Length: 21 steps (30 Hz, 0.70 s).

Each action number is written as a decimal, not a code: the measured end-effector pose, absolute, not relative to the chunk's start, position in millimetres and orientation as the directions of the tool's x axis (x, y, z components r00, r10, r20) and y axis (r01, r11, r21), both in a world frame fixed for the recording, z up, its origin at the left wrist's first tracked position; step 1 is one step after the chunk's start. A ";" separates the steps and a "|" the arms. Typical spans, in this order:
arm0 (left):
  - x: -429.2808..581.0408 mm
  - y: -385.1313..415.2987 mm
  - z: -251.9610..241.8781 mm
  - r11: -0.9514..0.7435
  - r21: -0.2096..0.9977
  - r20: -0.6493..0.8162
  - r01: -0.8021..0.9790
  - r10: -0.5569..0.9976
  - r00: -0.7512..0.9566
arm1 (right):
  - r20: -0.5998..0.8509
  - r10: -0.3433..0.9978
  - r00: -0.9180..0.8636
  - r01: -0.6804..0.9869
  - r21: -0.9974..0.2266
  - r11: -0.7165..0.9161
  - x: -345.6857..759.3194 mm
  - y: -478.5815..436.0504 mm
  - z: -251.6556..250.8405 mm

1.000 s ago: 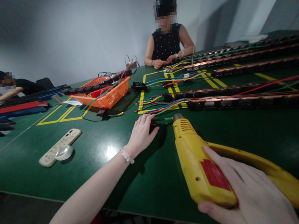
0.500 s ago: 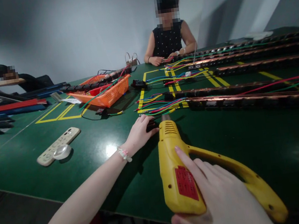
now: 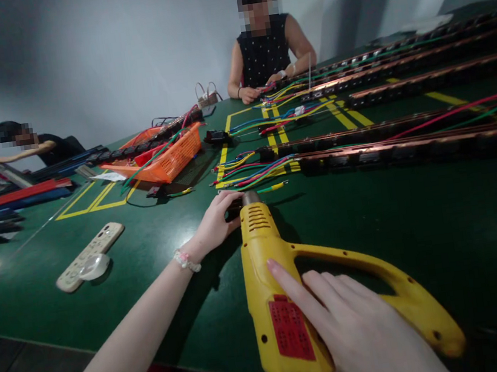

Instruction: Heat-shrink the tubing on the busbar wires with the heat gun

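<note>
My right hand (image 3: 360, 336) is wrapped round the back of a yellow heat gun (image 3: 276, 292), its forefinger stretched along the body beside a red label. The gun's metal nozzle (image 3: 250, 198) points away from me at a small black part (image 3: 232, 211) on the green table (image 3: 417, 218). My left hand (image 3: 214, 221) lies over that black part with the fingers curled on it, just left of the nozzle. A green and yellow wire (image 3: 271, 188) lies just beyond. A beaded bracelet (image 3: 185, 260) is on my left wrist.
Long copper bars with coloured wires (image 3: 408, 149) run across the right side. An orange basket (image 3: 166, 157) stands at the back left, a beige remote (image 3: 85, 265) with a white lid on it nearer. One person sits opposite (image 3: 265, 49), another at the far left (image 3: 28, 148).
The heat gun has swung left with my right hand, and its nozzle now sits right beside my left hand. My left hand stays on the black part. The view has tilted slightly.
</note>
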<state>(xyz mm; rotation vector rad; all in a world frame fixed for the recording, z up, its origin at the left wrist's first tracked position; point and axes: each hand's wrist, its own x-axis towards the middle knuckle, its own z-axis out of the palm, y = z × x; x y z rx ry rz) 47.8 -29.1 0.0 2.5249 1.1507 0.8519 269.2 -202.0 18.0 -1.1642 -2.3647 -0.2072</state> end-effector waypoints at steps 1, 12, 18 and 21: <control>47.7 -29.0 0.2 -0.660 0.431 0.403 0.616 0.751 0.522 | 0.496 0.700 -0.514 0.778 -0.073 0.624 272.8 -201.7 17.8; 45.7 -31.8 2.0 -0.662 0.351 0.362 0.662 0.748 0.556 | 0.500 0.750 -0.432 0.853 -0.043 0.520 324.8 -209.9 8.9; 50.2 -32.5 -1.3 -0.674 0.329 0.364 0.662 0.737 0.569 | 0.511 0.742 -0.434 0.875 0.043 0.481 332.4 -217.8 -7.3; 51.8 -32.5 -1.7 -0.676 0.333 0.365 0.657 0.735 0.571 | 0.518 0.726 -0.452 0.871 0.081 0.484 327.8 -217.6 -8.6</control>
